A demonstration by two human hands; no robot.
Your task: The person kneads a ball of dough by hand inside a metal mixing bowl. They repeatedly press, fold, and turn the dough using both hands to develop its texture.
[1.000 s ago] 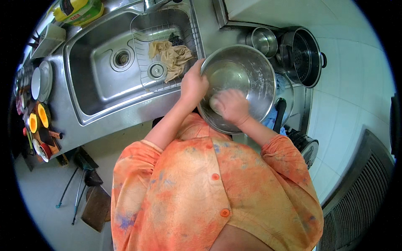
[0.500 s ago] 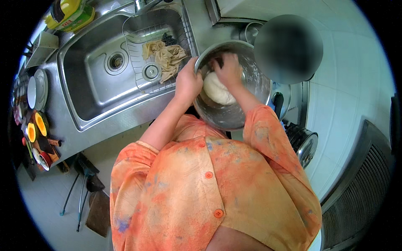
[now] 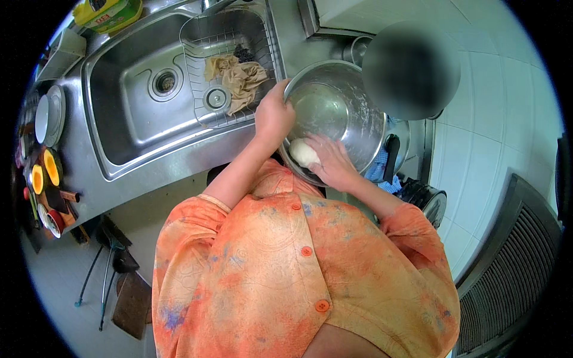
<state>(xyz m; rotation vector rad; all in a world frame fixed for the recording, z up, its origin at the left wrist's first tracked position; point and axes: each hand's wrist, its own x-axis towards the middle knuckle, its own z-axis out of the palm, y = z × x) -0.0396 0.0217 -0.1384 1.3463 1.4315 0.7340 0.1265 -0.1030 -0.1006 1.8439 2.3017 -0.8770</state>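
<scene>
the left hand (image 3: 274, 116) is clasped around the rim of the metal bowl (image 3: 322, 104). the right hand (image 3: 331, 160) — loosely spread, gently curved — rests against pale dough (image 3: 303, 153) inside.

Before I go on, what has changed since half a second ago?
The right hand has drawn back from the far side of the bowl toward the person, and touches the right side of the dough. The dough shifted the same way and looks smaller. The left hand still grips the bowl's rim; the tan cloth stayed put.
</scene>
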